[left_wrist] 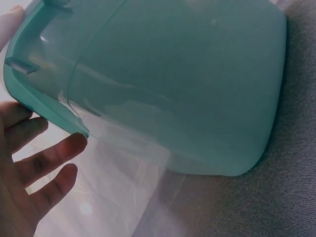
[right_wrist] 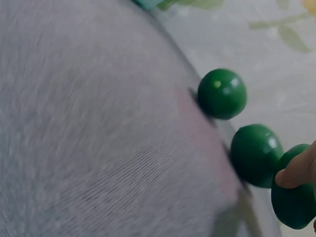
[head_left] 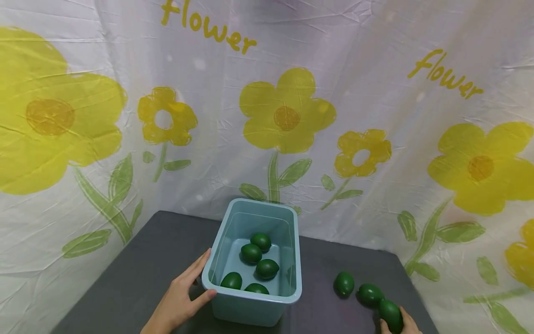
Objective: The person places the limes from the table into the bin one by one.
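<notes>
R hand (head_left: 402, 322) on lime (head_left: 390, 314), L hand (head_left: 179, 297) on bin (head_left: 250, 304)

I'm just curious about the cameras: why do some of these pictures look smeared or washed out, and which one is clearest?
Head view: clearest, evenly lit, though the backdrop bows at the edges like a wide lens. Left wrist view: the teal bin fills the frame, with pale glare on its wall and a washed-out left hand. Right wrist view: the grey tabletop is streaked with motion blur; the green fruits are soft, with small highlights.
</notes>
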`<state>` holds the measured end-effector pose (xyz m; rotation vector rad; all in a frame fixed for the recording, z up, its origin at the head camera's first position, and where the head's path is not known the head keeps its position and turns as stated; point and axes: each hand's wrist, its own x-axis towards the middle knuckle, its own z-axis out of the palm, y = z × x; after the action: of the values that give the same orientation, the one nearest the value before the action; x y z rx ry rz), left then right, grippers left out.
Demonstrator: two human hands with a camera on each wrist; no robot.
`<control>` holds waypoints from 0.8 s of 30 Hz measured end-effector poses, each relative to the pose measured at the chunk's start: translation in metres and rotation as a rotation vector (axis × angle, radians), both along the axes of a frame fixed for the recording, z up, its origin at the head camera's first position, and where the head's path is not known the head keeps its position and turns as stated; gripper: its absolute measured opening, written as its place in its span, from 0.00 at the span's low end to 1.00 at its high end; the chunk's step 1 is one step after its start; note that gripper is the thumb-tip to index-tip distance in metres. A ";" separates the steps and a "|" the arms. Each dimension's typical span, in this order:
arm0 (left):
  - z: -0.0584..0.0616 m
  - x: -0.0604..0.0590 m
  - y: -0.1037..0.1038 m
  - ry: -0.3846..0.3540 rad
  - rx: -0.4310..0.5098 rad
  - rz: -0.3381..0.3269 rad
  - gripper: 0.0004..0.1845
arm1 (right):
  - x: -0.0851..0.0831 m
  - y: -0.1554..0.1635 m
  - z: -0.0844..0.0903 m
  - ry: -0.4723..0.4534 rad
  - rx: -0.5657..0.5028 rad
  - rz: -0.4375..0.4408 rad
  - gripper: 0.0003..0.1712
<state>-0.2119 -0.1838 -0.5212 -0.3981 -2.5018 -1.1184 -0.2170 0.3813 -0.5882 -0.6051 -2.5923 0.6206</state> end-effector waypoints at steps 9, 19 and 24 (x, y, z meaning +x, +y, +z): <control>-0.001 -0.001 0.000 -0.002 -0.004 0.003 0.47 | 0.005 -0.010 0.027 0.034 -0.224 -0.102 0.42; -0.001 -0.001 0.001 -0.022 0.009 -0.002 0.47 | 0.007 -0.030 0.032 0.028 -0.369 -0.135 0.47; 0.000 0.000 0.001 -0.026 0.011 0.001 0.47 | 0.003 -0.030 0.028 -0.029 -0.442 -0.128 0.55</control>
<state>-0.2117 -0.1828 -0.5211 -0.3817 -2.5170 -1.1443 -0.2138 0.3512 -0.5603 -0.9125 -2.4256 1.1600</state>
